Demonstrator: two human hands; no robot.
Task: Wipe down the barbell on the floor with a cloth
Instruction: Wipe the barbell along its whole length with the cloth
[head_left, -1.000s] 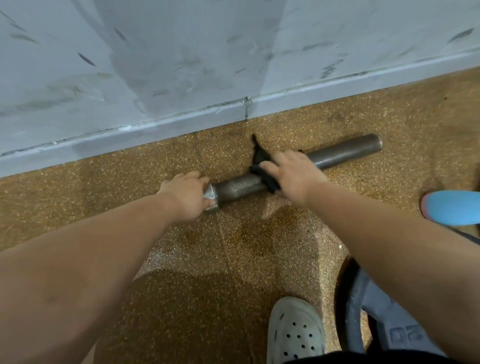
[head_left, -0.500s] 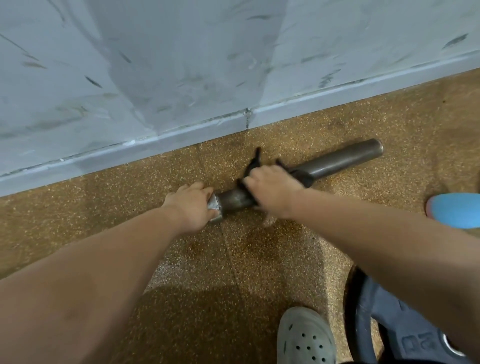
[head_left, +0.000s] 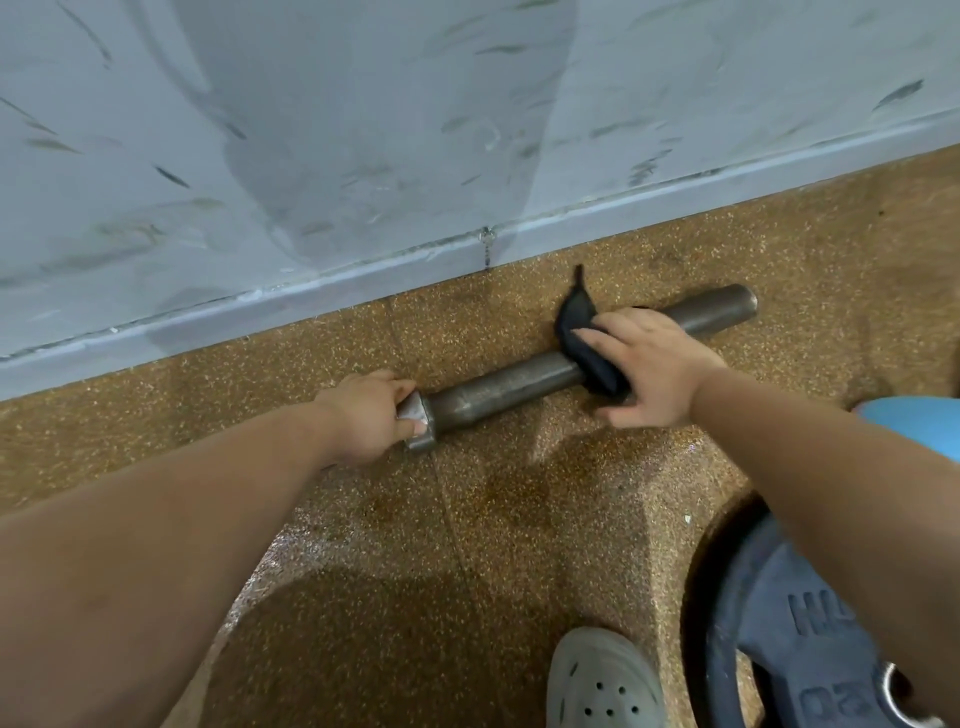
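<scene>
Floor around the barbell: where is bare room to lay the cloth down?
Bare: the strip between baseboard and barbell, and the wide floor between barbell and shoe. Crowded: lower right, by the weight plate.

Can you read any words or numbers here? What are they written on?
"HU": raised letters on the dark weight plate. They are blurred and the rest is hidden, so this is a guess.
Lower raised marks on that plate: too blurred to read.
The barbell, cloth and shoe: no writing.
</scene>
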